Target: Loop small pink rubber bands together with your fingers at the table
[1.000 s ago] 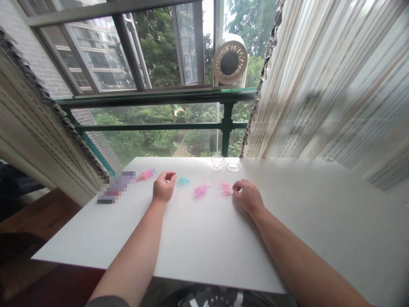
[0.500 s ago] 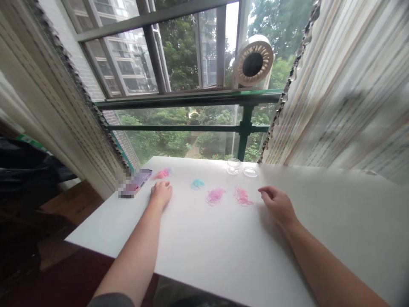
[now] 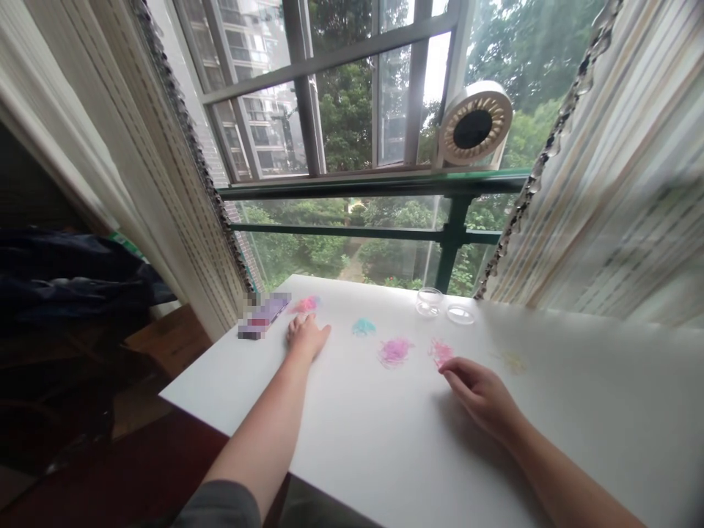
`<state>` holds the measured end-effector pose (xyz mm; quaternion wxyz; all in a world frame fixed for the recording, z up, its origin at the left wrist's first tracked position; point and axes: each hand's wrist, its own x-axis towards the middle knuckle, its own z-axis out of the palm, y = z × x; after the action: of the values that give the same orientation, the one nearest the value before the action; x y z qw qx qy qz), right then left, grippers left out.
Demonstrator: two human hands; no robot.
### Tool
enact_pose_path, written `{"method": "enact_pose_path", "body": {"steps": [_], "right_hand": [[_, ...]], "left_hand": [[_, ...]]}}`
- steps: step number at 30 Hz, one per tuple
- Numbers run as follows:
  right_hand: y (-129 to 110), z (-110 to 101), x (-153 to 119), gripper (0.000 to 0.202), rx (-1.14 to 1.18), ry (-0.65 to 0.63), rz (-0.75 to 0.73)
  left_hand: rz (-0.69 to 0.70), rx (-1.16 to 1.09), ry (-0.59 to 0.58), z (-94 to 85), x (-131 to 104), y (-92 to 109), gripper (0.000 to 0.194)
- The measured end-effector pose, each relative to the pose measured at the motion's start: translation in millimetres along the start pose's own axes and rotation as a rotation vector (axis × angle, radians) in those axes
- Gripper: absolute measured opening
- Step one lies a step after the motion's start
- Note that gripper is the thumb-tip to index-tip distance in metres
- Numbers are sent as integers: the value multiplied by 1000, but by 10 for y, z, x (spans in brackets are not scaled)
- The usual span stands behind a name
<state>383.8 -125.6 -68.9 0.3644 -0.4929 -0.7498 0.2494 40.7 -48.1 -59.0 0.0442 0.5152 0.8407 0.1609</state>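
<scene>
My left hand lies on the white table with its fingers spread and the thumb apart, its fingertips at the near edge of a mixed pink and orange pile of thin pieces. My right hand is closed in a pinch at the near edge of a pink pile; anything between its fingertips is too small to make out. Between the hands lie a turquoise pile and a purple-pink pile, which look like tiny loops or strands. A pale yellow pile sits beyond my right wrist.
A clear round jar and a clear lid stand near the table's back edge. A purple flat case, partly blurred, lies at the left. Behind are a green railing, a round white fan and curtains on both sides.
The view has swung left. My right hand has moved to the near edge of the pink pile, and the pale yellow pile now shows. The left hand's fingers have spread wider.
</scene>
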Motion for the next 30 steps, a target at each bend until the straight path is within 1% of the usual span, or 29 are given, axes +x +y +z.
{"method": "enact_pose_path", "body": {"steps": [6,13,18,23,26,28,30], "right_hand": [[13,-21,3,23,10,2,8],[-19,7,-3,21,17,-9,-10],[-8,3,-6,21,20,-9,-8],[-2,11,-2,22,27,-7,-7],[-15,13,0,22,23,-2,-5],[-19,14,2,23,24,-10,-6],[-13,16,3,24,29,-14,-8]], "left_hand": [[-18,-3,-28,-21,8,14,61],[-13,-58,15,-22,33,11,59],[-12,-234,68,-35,31,-28,49],[98,-405,123,-76,7,-32,42],[161,-509,117,-76,-86,61,33],[210,-588,96,-60,-202,187,28],[296,-776,20,-42,-355,365,24]]}}
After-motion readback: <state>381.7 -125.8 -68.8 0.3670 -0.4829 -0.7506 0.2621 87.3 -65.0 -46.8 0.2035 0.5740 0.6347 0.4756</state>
